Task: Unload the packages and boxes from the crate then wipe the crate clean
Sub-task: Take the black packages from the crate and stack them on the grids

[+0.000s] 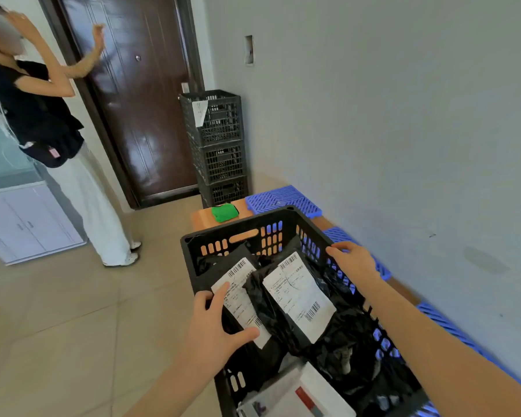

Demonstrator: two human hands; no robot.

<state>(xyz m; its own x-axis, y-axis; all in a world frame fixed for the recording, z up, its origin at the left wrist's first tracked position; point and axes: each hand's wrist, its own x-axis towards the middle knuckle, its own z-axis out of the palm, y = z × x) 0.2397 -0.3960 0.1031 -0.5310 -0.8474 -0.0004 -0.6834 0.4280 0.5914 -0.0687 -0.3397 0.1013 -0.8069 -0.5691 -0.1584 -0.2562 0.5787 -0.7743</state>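
A black plastic crate [190, 257] stands in front of me, full of parcels. Two black mailer bags with white barcode labels lie on top: the left package [241, 296] and the right package [298, 296]. A white box [310, 392] lies at the crate's near end among more black bags. My left hand [214, 323] reaches over the left rim and rests on the left package, index finger and thumb spread on its label. My right hand [351, 260] grips the crate's right rim. A folded green cloth [224, 212] lies on a wooden bench [200, 219] just beyond the crate.
Blue plastic grid mats [283, 200] run along the grey wall on the right. Three stacked black crates [217, 145] stand beside a dark door. A person [57, 130] stands at the left on the tiled floor, near a white cabinet [24, 224].
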